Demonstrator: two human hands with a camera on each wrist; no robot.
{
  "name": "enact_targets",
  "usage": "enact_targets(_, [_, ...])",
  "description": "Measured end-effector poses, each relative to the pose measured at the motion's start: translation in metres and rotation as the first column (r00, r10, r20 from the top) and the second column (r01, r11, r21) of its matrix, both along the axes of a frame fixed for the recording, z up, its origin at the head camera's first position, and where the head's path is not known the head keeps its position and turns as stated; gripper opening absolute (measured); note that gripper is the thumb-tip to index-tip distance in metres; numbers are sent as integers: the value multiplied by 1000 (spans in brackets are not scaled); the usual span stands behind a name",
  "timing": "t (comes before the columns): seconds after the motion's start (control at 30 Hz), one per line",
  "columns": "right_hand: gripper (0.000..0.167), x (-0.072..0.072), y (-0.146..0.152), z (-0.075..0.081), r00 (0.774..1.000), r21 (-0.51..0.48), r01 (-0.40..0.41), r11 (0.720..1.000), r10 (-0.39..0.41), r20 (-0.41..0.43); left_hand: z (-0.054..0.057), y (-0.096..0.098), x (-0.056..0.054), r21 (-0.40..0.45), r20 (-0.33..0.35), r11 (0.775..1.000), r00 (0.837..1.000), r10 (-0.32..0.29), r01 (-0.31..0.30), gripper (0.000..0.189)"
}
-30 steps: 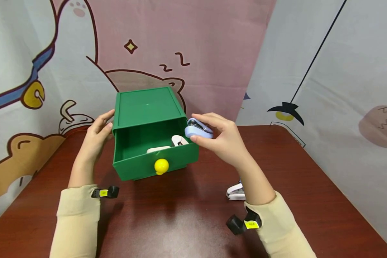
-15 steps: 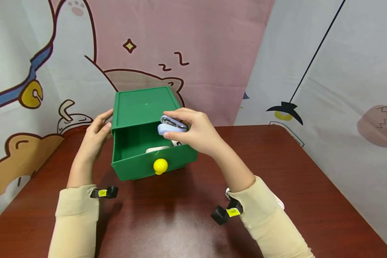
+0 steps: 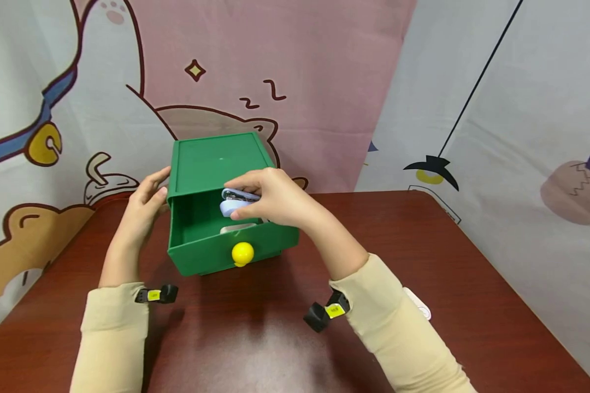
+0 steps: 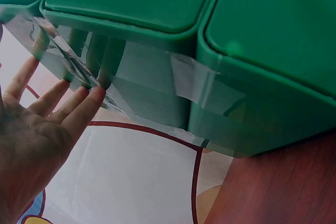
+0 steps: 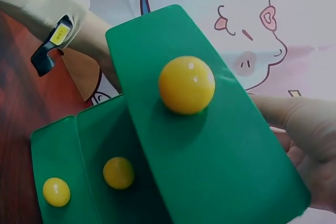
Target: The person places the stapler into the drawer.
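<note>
A green drawer unit (image 3: 221, 164) stands on the table with its top drawer (image 3: 201, 257) pulled out, a yellow knob (image 3: 243, 254) on the front. Over that drawer my right hand (image 3: 282, 199) pinches a small light-blue stapler (image 3: 232, 207) between thumb and fingers. Below the stapler lies a white item (image 3: 237, 228) inside the drawer, partly covered by the drawer front. My left hand (image 3: 145, 204) steadies the unit's left side; in the left wrist view its straight fingers (image 4: 81, 109) touch the side wall. The drawer front hides the stapler from the right wrist view.
Lower drawers with yellow knobs (image 5: 118, 172) show shut in the right wrist view. A white object (image 3: 417, 303) lies on the brown table (image 3: 255, 349), partly behind my right sleeve. A cartoon-printed curtain (image 3: 334, 82) hangs behind the table.
My right hand has carried the light-blue stapler leftward from the drawer's right edge to over its middle, then slightly lower. The left hand has stayed on the unit's side.
</note>
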State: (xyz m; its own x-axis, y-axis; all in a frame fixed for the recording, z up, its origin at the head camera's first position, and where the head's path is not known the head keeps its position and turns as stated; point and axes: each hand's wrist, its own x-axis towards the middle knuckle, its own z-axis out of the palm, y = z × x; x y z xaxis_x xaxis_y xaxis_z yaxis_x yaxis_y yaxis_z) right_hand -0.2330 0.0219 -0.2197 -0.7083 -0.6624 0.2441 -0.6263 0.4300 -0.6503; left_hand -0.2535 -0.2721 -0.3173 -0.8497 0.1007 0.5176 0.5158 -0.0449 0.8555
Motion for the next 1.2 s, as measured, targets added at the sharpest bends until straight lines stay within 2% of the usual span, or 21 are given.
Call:
enact_targets(0.17, [50,0,-10,3,999,83,-11,996,14,-35,-1,-1,0,5,0,1000,1000,-10,10,45])
enact_targets(0.37, [49,2,-16,-1,1000,84,-17,996,18,-19,-1,-1,0,-1,-5,1000,1000,-11,11,45])
enact_targets(0.7, [48,2,-17,-4,998,75,15,997,-19,59,-2,-1,-2,8,-13,1000,1000,-21,21,44])
enact_targets(0.83, [46,3,-15,-6,1000,6,28,1000,-28,14,-3,-2,-2,6,-18,1000,1000,-18,18,44])
enact_targets(0.97, [44,8,-11,-7,996,-118,41,992,-49,-69,-3,-2,-2,-2,-20,1000,1000,-8,8,44])
enact_targets(1.2, [36,25,-1,-13,971,-351,11,936,-94,-221,-3,-3,-2,-3,-17,1000,1000,-6,6,43])
